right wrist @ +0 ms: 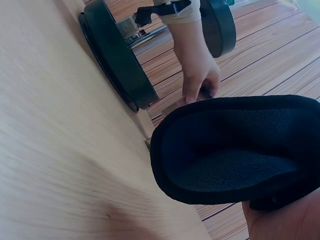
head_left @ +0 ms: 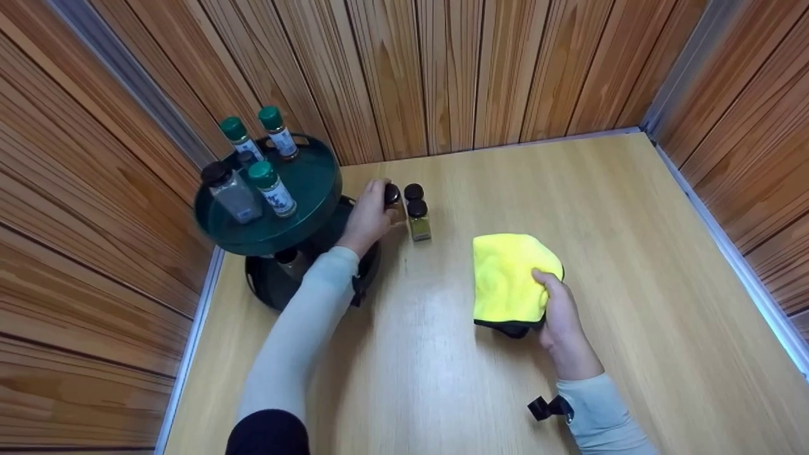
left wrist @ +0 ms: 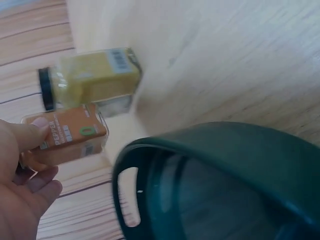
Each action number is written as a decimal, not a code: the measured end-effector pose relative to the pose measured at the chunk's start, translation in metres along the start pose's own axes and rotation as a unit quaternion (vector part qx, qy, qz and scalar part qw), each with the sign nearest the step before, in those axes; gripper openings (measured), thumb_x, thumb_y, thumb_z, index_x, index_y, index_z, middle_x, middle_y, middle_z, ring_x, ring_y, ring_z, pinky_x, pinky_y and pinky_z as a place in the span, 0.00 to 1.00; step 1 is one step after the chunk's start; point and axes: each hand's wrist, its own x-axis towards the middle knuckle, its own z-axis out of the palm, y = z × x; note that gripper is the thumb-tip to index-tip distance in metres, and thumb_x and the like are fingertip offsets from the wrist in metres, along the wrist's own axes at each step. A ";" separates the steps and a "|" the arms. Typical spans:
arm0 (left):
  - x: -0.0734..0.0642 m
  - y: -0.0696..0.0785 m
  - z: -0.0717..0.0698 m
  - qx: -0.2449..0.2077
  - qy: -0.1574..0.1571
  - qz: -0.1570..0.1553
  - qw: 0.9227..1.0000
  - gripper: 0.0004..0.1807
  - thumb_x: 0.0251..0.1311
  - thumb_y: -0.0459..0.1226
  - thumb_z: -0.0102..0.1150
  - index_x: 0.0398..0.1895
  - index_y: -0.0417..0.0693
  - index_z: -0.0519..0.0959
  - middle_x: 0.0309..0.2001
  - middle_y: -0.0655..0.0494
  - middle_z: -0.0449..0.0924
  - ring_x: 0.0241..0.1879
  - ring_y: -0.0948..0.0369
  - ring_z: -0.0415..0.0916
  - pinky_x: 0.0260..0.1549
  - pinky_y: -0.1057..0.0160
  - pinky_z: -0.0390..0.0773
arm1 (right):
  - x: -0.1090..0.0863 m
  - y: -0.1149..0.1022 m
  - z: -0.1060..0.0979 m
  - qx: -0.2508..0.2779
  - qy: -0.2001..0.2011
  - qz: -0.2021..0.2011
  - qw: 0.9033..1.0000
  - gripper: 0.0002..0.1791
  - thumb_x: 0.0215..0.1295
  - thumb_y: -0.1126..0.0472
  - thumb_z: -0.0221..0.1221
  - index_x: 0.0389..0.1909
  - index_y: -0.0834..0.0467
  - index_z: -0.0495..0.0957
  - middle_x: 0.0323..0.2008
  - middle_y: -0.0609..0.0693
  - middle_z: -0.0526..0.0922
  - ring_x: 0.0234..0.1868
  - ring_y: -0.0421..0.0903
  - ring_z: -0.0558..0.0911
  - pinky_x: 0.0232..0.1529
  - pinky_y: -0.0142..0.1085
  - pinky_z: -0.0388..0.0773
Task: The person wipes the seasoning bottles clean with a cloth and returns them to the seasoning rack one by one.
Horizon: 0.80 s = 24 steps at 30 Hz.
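My left hand (head_left: 368,218) grips a spice jar (left wrist: 70,132) of orange-brown powder, labelled pepper, near its dark cap. The jar's base appears raised off the tabletop. Right beside it stand a jar of yellow-green powder (head_left: 419,226) and, behind that, another dark-capped jar (head_left: 414,191), mostly hidden. With the thumb on top, my right hand (head_left: 561,316) holds a folded yellow cloth (head_left: 510,278) above the table; its dark underside (right wrist: 225,150) shows in the right wrist view.
A dark green two-tier round rack (head_left: 272,243) stands at the left. Its top tier carries several green-capped bottles (head_left: 278,196) and a larger dark-capped jar (head_left: 234,196); another jar (head_left: 292,262) sits on the lower tier. Wood-panelled walls (head_left: 442,76) enclose the table (head_left: 430,354).
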 end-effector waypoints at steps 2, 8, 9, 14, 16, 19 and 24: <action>-0.005 0.005 -0.006 -0.017 0.006 0.007 1.000 0.36 0.63 0.25 0.64 0.73 0.46 0.65 0.66 0.47 0.69 0.69 0.53 0.68 0.70 0.53 0.67 | 0.000 -0.001 -0.001 0.002 0.002 0.000 1.000 0.15 0.79 0.51 0.48 0.54 0.58 0.71 0.41 0.47 0.87 0.42 0.44 0.87 0.45 0.38 0.84; -0.022 0.017 -0.016 -0.046 0.030 0.023 0.998 0.35 0.58 0.25 0.68 0.70 0.45 0.69 0.63 0.48 0.73 0.66 0.53 0.70 0.69 0.55 0.69 | -0.001 -0.005 -0.003 0.014 -0.003 -0.001 1.000 0.15 0.80 0.51 0.47 0.55 0.58 0.70 0.42 0.47 0.86 0.43 0.44 0.87 0.46 0.39 0.84; -0.025 0.018 -0.017 -0.051 0.032 0.025 0.998 0.35 0.58 0.26 0.69 0.69 0.45 0.70 0.63 0.48 0.73 0.66 0.53 0.70 0.69 0.55 0.69 | -0.001 -0.006 -0.003 0.015 -0.004 -0.002 1.000 0.15 0.80 0.52 0.47 0.54 0.58 0.70 0.42 0.47 0.86 0.43 0.44 0.87 0.46 0.39 0.84; -0.039 0.026 -0.018 -0.077 0.026 0.030 0.996 0.38 0.55 0.27 0.72 0.70 0.45 0.69 0.65 0.46 0.72 0.68 0.53 0.69 0.71 0.54 0.66 | -0.002 -0.010 -0.005 0.019 -0.007 -0.004 1.000 0.15 0.80 0.52 0.47 0.54 0.58 0.71 0.41 0.47 0.87 0.43 0.44 0.87 0.45 0.39 0.84; -0.045 0.029 -0.017 -0.085 0.022 0.034 0.996 0.39 0.55 0.27 0.73 0.70 0.45 0.69 0.66 0.46 0.72 0.68 0.53 0.69 0.71 0.55 0.66 | -0.003 -0.010 -0.005 0.019 -0.008 -0.004 1.000 0.15 0.80 0.51 0.47 0.54 0.58 0.70 0.42 0.47 0.87 0.44 0.44 0.87 0.46 0.39 0.84; -0.055 0.033 -0.016 -0.099 0.016 0.035 0.994 0.39 0.55 0.27 0.73 0.71 0.45 0.68 0.66 0.47 0.72 0.68 0.54 0.70 0.70 0.56 0.68 | -0.004 -0.010 -0.004 0.016 -0.002 -0.007 1.000 0.15 0.80 0.52 0.47 0.54 0.58 0.71 0.41 0.47 0.87 0.43 0.44 0.87 0.45 0.38 0.84; -0.077 0.037 -0.016 -0.121 0.017 0.026 0.992 0.40 0.54 0.27 0.74 0.71 0.47 0.69 0.65 0.50 0.74 0.65 0.56 0.72 0.67 0.56 0.71 | -0.005 -0.007 -0.003 0.010 0.007 -0.016 1.000 0.14 0.80 0.53 0.47 0.52 0.58 0.71 0.39 0.46 0.86 0.41 0.43 0.87 0.43 0.37 0.84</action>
